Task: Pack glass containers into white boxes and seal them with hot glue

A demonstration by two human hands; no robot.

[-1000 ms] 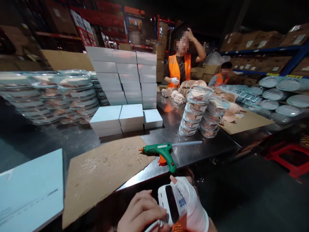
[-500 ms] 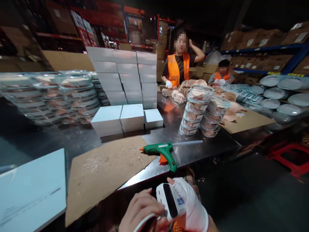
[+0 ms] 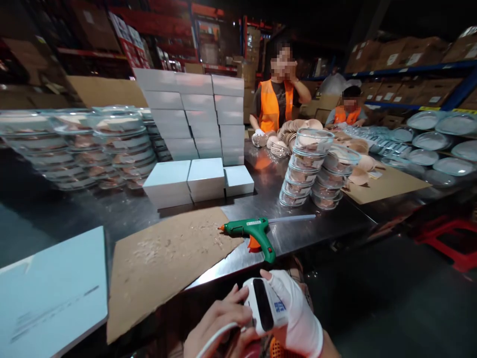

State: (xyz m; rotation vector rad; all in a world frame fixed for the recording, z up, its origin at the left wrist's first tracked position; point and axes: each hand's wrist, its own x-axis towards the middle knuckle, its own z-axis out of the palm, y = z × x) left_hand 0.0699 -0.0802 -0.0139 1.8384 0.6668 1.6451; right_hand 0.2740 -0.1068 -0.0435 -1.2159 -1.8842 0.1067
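Observation:
Low in the middle, my right hand [image 3: 294,311], in a white fingerless glove, is wrapped round a white power bank [image 3: 252,293] with a black panel and a blue square code. My bare left hand [image 3: 223,315] has its bent fingers closed on the near left side of the power bank. A white cable [image 3: 218,338] curves past the left fingers; its end is hidden. Beyond both hands, a green glue gun [image 3: 248,227] with an orange trigger lies on the metal table [image 3: 283,243], a clear glue stick [image 3: 292,218] sticking out of its back.
Cardboard [image 3: 160,268] with glue scraps lies left of the gun, beside a large pale box [image 3: 55,293]. White boxes [image 3: 201,114] are stacked behind. Round clear containers [image 3: 303,169] stand in stacks. Two people in orange vests [image 3: 272,107] are across the table. A red stool [image 3: 450,243] is at right.
The view has shifted slightly. Both my hands keep hold of the power bank, with the left fingers a little farther along it. The standing person's raised hand moved to the face.

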